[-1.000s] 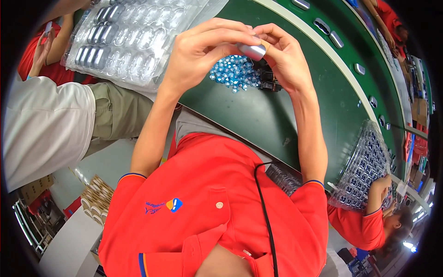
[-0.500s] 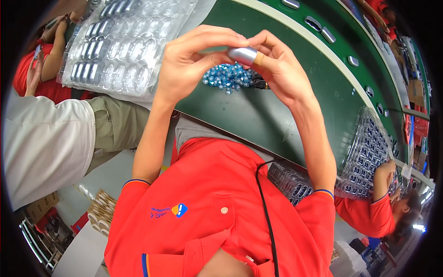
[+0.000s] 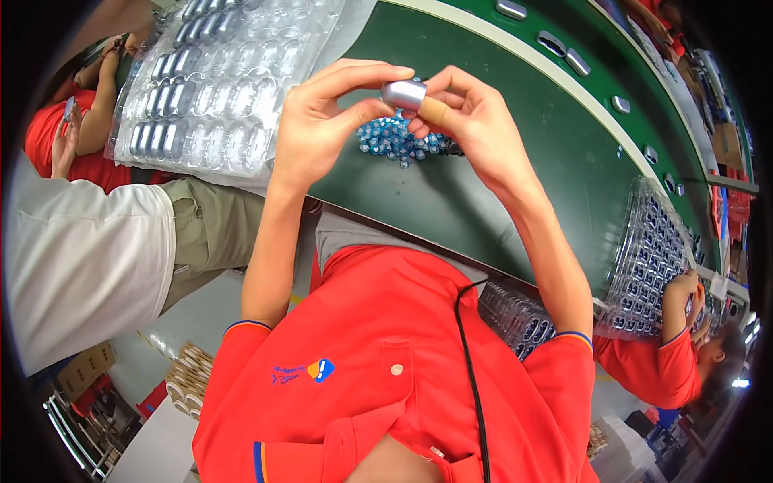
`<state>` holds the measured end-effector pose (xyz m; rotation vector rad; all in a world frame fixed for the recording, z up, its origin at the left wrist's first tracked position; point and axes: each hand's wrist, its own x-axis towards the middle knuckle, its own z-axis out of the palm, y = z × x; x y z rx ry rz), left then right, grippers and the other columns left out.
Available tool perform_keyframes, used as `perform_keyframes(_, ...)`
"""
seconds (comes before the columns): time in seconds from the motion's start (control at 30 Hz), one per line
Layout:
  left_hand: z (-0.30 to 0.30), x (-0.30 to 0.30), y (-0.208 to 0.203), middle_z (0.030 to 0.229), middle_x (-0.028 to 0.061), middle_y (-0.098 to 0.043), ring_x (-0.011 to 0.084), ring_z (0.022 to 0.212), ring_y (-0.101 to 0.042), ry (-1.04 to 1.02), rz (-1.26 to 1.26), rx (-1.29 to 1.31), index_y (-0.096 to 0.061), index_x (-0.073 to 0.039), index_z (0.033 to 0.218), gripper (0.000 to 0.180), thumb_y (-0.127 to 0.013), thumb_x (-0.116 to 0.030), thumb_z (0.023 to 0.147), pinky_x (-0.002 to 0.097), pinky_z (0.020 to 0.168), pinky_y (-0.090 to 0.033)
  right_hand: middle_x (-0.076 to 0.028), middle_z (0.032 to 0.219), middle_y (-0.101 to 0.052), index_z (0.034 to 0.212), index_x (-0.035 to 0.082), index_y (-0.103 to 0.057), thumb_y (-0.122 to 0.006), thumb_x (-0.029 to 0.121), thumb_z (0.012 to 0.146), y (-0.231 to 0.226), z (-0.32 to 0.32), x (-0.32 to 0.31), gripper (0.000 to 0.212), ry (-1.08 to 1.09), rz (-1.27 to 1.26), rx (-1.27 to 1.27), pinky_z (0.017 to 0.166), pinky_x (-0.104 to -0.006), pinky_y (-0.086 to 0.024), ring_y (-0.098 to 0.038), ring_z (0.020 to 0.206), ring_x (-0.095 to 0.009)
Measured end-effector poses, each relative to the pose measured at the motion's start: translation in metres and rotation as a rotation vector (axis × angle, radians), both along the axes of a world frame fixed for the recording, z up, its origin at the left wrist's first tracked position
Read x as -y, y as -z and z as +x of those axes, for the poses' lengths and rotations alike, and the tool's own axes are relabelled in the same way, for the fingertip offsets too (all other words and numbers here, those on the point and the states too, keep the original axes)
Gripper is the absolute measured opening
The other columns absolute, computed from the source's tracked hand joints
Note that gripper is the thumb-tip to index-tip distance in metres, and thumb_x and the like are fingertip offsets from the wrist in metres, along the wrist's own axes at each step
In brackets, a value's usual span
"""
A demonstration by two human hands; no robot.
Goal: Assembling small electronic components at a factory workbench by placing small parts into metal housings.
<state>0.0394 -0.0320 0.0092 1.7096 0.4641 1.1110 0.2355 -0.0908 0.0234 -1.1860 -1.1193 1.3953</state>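
Over the green table [image 3: 419, 209], a silver, rounded, capsule-like casing [image 3: 404, 95] is held between my two hands. My left hand [image 3: 312, 129] pinches its left end between thumb and fingers. At its right end my right hand [image 3: 481, 133] grips with a curled forefinger and a thumb wrapped in a tan covering. The casing's underside and any small part inside it are hidden. Below the hands lies a pile of small blue-and-white pieces [image 3: 390, 145], with a dark item partly behind my right hand.
Clear plastic trays [image 3: 233, 97], some pockets filled with silver casings, stand at the left. A curved green conveyor [image 3: 600, 72] carries spaced casings. Another filled tray [image 3: 644, 258] lies at the right beside a co-worker [image 3: 652, 362]. Someone in a white shirt [image 3: 88, 258] stands close at my left.
Both hands have lowered slightly with the casing, which has shifted a little left. My right hand's fingers have moved around its right end.
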Motion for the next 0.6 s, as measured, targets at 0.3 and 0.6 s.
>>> perform_keyframes(0.3,-0.023,0.006,-0.02,0.116,0.0127,-0.065,0.0203,0.103,-0.065,0.05,-0.3,0.223,-0.064,0.002,0.124,0.037,-0.065,0.007,0.087,0.0313,0.087,-0.058,-0.011,0.092,-0.07,0.107,-0.002,-0.066,-0.069,0.0,0.087,-0.036,-0.018,0.017,0.02,0.13,0.389,0.26,0.073,-0.0282,-0.055,-0.067,0.081,-0.016)
perform_keyframes(0.6,-0.03,0.008,-0.041,0.116,0.0119,-0.065,0.017,0.102,-0.065,0.122,-0.354,0.201,-0.059,0.0,0.131,0.037,-0.062,-0.003,0.094,0.0309,0.084,-0.057,-0.01,0.09,-0.068,0.095,0.002,-0.071,-0.078,-0.003,0.074,-0.049,-0.025,0.011,0.023,0.024,0.9,0.847,0.065,-0.03,-0.055,-0.067,0.079,-0.021)
